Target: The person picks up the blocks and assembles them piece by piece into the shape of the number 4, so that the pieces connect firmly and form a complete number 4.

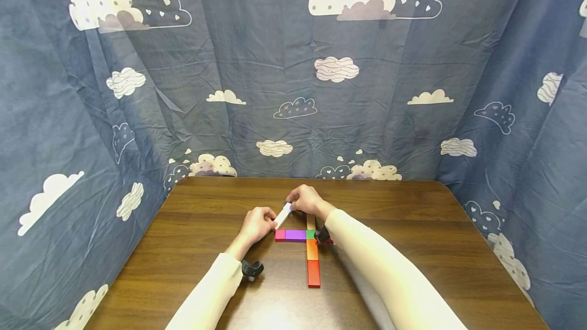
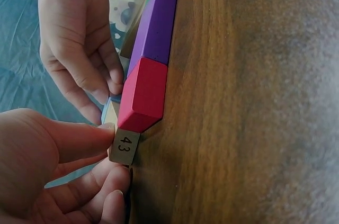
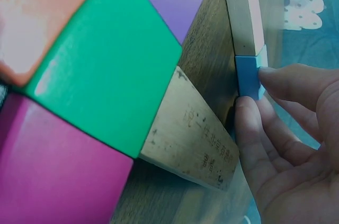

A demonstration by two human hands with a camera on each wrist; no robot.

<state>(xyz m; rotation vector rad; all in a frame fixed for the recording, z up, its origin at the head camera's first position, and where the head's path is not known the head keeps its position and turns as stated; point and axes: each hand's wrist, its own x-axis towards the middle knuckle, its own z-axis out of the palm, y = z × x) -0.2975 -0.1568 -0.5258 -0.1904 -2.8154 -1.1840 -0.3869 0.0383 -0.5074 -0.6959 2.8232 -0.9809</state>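
Observation:
My left hand (image 1: 258, 224) pinches the near end of a plain wooden block (image 1: 282, 219), its thumb on one side and fingers on the other. That end, stamped 43, shows beside the red block (image 2: 142, 97) in the left wrist view. At the far end, my right hand (image 1: 306, 199) holds a small blue block (image 3: 248, 75) between thumb and fingers, lined up end to end with the wooden one. Together they slant away from the red block. A purple block (image 1: 295, 236) joins red to a green block (image 1: 310, 234) at the centre of a cross.
From the green block, an orange block (image 1: 312, 249) and a longer red-orange block (image 1: 314, 274) run toward me. Another plain wooden block (image 3: 193, 134) extends away, and a magenta block (image 3: 58, 166) lies opposite the purple. All lie on a brown wooden table (image 1: 192, 248) before a cloud-patterned curtain (image 1: 257, 65).

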